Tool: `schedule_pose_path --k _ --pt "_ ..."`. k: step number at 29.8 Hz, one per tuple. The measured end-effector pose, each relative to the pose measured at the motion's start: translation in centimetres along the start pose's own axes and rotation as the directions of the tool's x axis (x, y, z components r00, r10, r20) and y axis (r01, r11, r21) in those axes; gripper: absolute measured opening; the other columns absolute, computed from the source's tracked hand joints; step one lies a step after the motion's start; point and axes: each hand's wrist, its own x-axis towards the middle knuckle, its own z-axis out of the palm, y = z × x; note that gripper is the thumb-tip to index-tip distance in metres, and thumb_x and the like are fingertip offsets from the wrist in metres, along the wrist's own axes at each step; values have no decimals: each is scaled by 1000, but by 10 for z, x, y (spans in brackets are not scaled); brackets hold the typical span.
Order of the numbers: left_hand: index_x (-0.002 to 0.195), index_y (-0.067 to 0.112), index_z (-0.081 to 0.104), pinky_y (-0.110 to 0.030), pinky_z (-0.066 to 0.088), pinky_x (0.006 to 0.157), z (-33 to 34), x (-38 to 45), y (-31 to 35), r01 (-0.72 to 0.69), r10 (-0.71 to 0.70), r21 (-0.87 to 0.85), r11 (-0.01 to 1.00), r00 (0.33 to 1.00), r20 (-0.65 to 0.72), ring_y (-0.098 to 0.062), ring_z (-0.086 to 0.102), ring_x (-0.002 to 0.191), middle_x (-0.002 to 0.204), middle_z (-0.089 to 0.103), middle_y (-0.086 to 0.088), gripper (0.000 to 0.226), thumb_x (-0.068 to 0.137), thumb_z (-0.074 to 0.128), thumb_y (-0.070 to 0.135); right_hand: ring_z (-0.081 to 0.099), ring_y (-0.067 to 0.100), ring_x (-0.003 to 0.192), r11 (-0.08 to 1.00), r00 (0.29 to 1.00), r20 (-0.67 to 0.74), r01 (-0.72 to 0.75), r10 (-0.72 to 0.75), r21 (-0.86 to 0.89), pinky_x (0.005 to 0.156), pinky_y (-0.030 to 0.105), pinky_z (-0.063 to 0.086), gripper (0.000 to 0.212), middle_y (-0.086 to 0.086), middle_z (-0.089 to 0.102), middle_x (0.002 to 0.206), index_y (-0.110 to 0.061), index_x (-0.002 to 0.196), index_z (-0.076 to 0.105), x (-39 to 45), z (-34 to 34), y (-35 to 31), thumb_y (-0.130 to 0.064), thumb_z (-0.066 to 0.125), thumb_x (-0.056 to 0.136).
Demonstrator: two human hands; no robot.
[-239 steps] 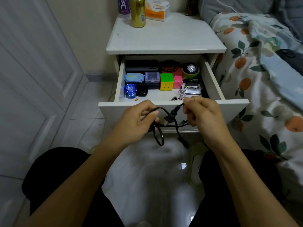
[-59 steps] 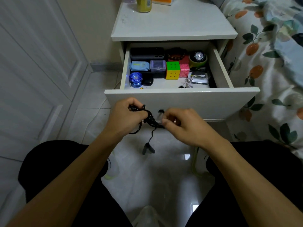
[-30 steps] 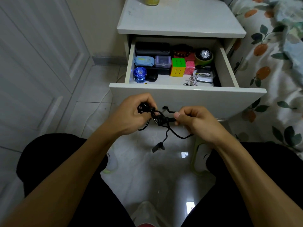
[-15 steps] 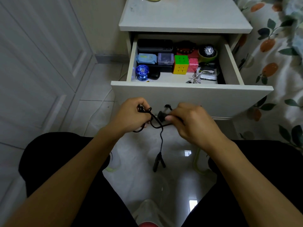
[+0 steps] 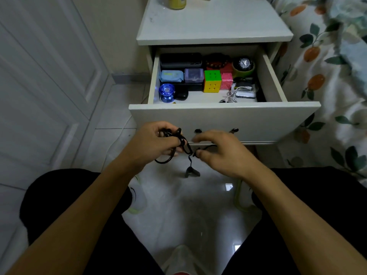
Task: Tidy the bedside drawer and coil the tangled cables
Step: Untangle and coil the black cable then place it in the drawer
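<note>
Both hands work just in front of the open drawer (image 5: 224, 118), below its front panel. The left hand (image 5: 153, 143) has its fingers curled round a bundle of black cable (image 5: 183, 142), several loops gathered in its grip, with one loop sagging out at 6 o'clock. The right hand (image 5: 220, 151) pinches the same cable between thumb and fingertips just to the 3 o'clock side of the bundle, its other fingers loosely bent. A short tail of the cable hangs down between the two hands and ends in a black plug (image 5: 191, 172) above the tiled floor (image 5: 178, 205).

Inside the drawer, a blue yo-yo (image 5: 166, 92) sits at the 9 o'clock front corner with a small black case (image 5: 181, 94) just beside it. A coloured puzzle cube (image 5: 212, 81) stands near the middle, touching a pink box (image 5: 226, 81) on its 3 o'clock side. A white cable (image 5: 234, 94) lies tangled at the front toward 3 o'clock. A watch (image 5: 243, 63) rests in the far corner at 1 o'clock, and a dark flat case (image 5: 180, 60) lies along the back at 11 o'clock.

A yellow can (image 5: 177, 2) stands on the surface (image 5: 214, 22) of the nightstand, at its far edge. A flowered bed cover (image 5: 327, 62) lies at 3 o'clock.
</note>
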Motion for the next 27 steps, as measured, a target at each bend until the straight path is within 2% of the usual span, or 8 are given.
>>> schedule_pose_path --k 5,9,13,16,18,20,24,27 --pt "98 8 69 -27 59 68 6 1 1 51 -52 -86 995 999 -4 -27 75 79 87 76 -12 15 86 68 0 61 13 98 996 992 119 -38 29 80 88 37 50 19 -6 64 103 -22 94 60 0 7 2 -32 73 84" --pt "104 6 66 -25 58 67 -5 -1 2 87 -87 -89 992 996 13 -26 75 80 89 76 -13 15 89 65 3 65 11 85 988 998 68 -27 17 154 80 41 56 20 -7 65 97 -21 93 59 3 16 -7 -35 71 86" --pt "106 10 66 -26 58 63 -10 -1 5 95 -97 -73 993 995 -22 -26 75 75 83 76 -13 17 90 66 8 63 20 82 994 993 -84 80 -87 -78 71 42 54 20 0 67 93 -17 104 60 1 25 -11 -32 59 91" --pt "104 20 69 -26 57 58 -8 -2 6 13 -10 108 994 1000 -27 -23 73 69 76 75 -10 19 89 67 10 61 32 73 968 969 -157 158 -190 -197 61 41 48 16 10 65 81 -10 95 63 0 23 -8 -22 55 92" --pt "95 20 72 -25 57 60 -10 -1 5 -87 102 303 949 994 -35 -15 69 64 69 72 -6 11 87 71 13 63 33 79 964 950 -211 194 -231 -181 64 40 50 14 12 66 85 -5 92 68 -1 20 -9 -14 57 91" --pt "85 17 74 -20 52 63 -13 0 4 -168 194 441 882 981 -15 -9 65 64 67 69 0 4 83 76 19 64 28 87 972 936 -267 205 -230 -118 72 39 52 14 11 68 95 -2 97 71 -1 17 -10 -10 60 92" --pt "79 15 73 -31 51 62 -13 1 3 -202 241 603 772 970 17 -12 62 63 67 67 3 13 81 78 26 54 5 60 987 971 -200 149 -134 62 55 14 37 13 -11 56 64 -10 92 68 -2 12 -11 -15 57 96" --pt "80 17 72 -30 49 60 -14 5 2 -209 271 635 744 963 -1 -11 59 61 67 66 3 11 79 79 26 50 0 52 985 987 -151 80 -57 153 51 9 34 12 -17 54 55 -16 89 71 -4 8 -10 -18 60 94"
